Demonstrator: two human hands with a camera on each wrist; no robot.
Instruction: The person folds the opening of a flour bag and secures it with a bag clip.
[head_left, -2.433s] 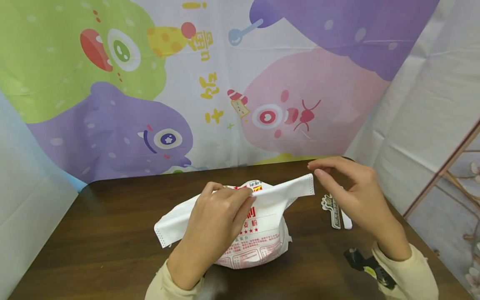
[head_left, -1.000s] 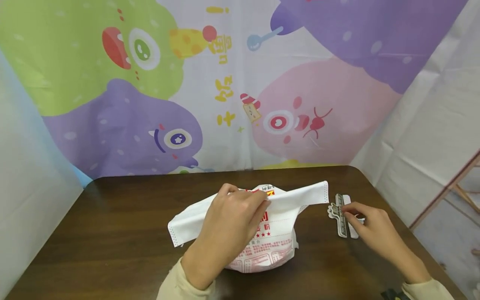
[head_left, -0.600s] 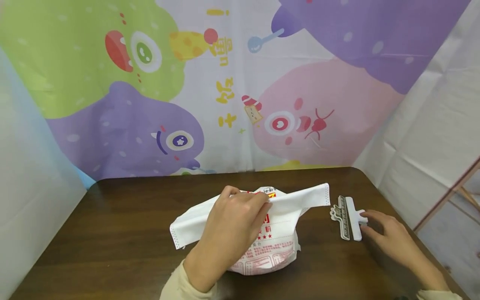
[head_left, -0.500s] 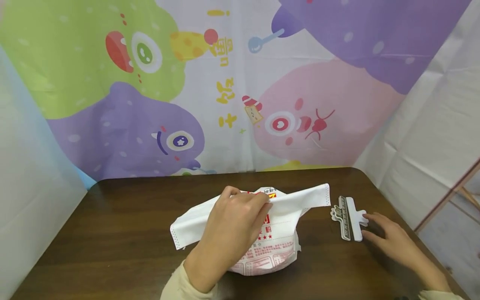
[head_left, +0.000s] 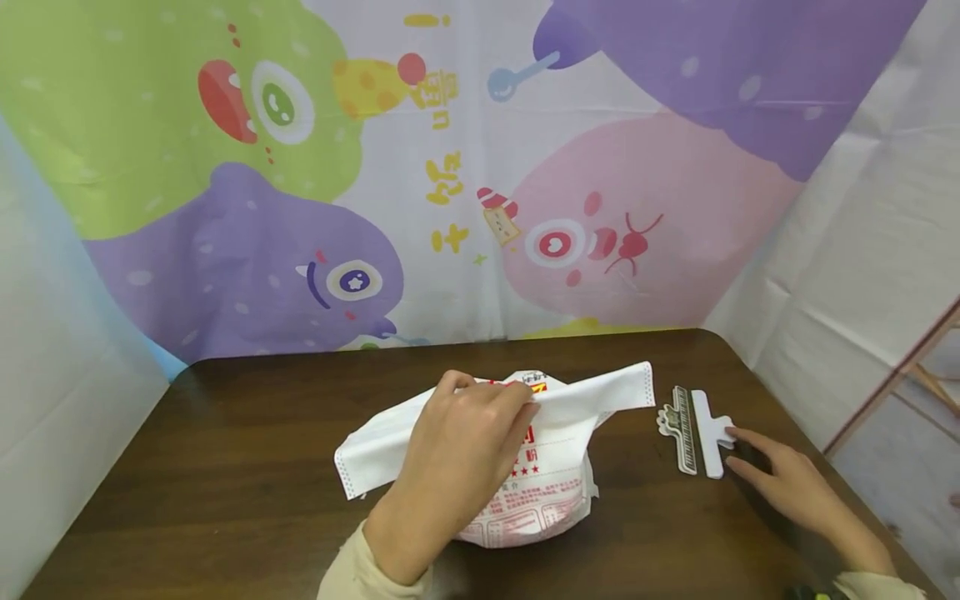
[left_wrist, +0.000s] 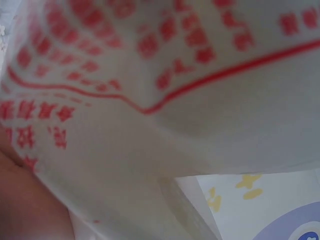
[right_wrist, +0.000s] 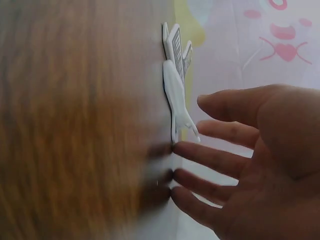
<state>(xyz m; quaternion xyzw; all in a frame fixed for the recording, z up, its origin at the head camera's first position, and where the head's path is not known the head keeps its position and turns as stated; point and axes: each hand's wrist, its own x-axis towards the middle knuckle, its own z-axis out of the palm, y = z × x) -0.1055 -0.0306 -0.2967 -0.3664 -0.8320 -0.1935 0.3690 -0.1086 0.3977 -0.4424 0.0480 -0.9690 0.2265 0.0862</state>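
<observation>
The left hand (head_left: 457, 462) gripped a white bag (head_left: 536, 504) by its top; the right hand (head_left: 795, 483) spread at a plain white clip (head_left: 708, 437), all its fingers (right_wrist: 215, 160) visible only in its wrist view.

Left of the bag (head_left: 528, 504), the table (head_left: 202, 475) offers passage. The patterned clip (head_left: 682, 437) stands in the way left of the white clip (head_left: 708, 437).

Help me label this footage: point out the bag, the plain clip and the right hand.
Bag (head_left: 553, 460), head view, on its printed front.
Plain clip (head_left: 707, 437), head view, on its white body.
Right hand (head_left: 789, 481), head view, on its back.
</observation>
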